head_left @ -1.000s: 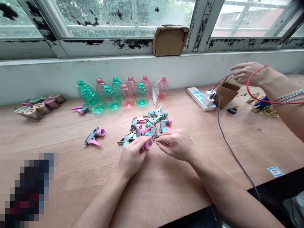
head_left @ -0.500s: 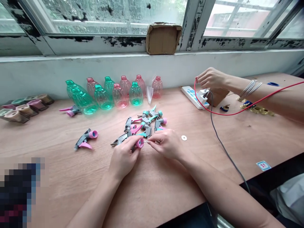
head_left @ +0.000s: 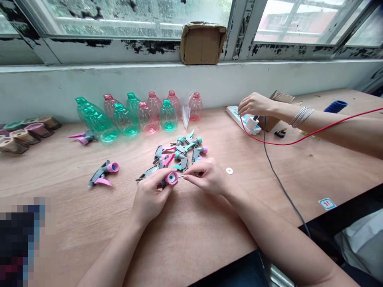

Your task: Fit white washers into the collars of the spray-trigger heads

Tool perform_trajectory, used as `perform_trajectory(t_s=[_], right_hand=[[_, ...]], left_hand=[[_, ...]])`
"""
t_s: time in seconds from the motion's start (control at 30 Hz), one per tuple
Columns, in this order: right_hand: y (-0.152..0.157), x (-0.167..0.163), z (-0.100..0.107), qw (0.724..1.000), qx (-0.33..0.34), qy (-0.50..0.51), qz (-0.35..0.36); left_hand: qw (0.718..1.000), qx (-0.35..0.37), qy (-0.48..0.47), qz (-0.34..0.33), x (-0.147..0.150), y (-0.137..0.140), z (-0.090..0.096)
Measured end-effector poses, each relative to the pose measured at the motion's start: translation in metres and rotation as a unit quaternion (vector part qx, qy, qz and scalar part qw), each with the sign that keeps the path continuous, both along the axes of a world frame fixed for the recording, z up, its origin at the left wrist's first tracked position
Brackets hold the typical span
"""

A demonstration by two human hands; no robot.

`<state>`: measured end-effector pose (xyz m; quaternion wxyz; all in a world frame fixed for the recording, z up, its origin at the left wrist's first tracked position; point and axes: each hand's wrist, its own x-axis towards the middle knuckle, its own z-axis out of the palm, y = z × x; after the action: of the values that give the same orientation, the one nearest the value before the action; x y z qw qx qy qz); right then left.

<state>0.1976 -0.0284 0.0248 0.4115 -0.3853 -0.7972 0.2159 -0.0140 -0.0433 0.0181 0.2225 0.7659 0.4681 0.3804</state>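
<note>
My left hand [head_left: 152,195] is closed around a spray trigger head with a pink collar [head_left: 171,178], its opening turned toward my right hand. Between the fingertips of my right hand [head_left: 206,175] is a thin, pale tube [head_left: 180,176]; its left end is at the collar, and I cannot tell how far in it sits. Just beyond both hands lies a pile of grey, pink and teal spray trigger heads [head_left: 183,153]. Off to the left, a single pink and grey trigger head [head_left: 103,174] rests on the table. A small white disc [head_left: 229,170] lies right of my right hand.
Green and pink clear bottles [head_left: 127,121] stand along the wall. Another person's hand [head_left: 255,104] holds a red cable [head_left: 281,143] at a white power strip [head_left: 231,113]. A grey cord [head_left: 277,177] crosses the table. Pencil-sharpener-like blocks [head_left: 25,137] sit at far left.
The view has shifted slightly. My hands stay close together, with the collar's opening turned more toward me. The other person's hand has moved a little lower over the power strip.
</note>
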Motion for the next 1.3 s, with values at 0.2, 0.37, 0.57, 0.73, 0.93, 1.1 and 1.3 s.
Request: perform_trajectory(t_s=[0.2,0.37,0.57,0.73,0.93,1.1,1.3], right_hand=[[-0.002,-0.010,-0.002,0.996,-0.013,0.083,-0.021],[-0.006,-0.019,-0.009,0.995,0.010,0.087,-0.057],[-0.009,-0.025,-0.013,0.992,0.017,0.102,-0.075],[-0.006,-0.025,-0.016,0.991,0.026,0.125,-0.051],[-0.007,-0.024,-0.020,0.987,0.113,0.101,-0.059],[-0.007,-0.021,-0.020,0.982,0.164,0.066,-0.070],[-0.008,-0.023,-0.019,0.979,0.164,0.105,-0.057]], left_hand=[[0.993,-0.045,-0.109,0.024,0.003,-0.001,-0.005],[0.989,-0.055,-0.133,0.043,0.005,-0.002,-0.006],[0.988,-0.054,-0.131,0.066,0.006,-0.003,-0.007],[0.980,-0.088,-0.169,0.056,0.009,-0.005,-0.002],[0.968,-0.119,-0.214,0.053,0.013,-0.008,0.003],[0.964,-0.121,-0.229,0.060,0.015,-0.010,0.005],[0.957,-0.156,-0.243,0.020,0.017,-0.013,0.007]])
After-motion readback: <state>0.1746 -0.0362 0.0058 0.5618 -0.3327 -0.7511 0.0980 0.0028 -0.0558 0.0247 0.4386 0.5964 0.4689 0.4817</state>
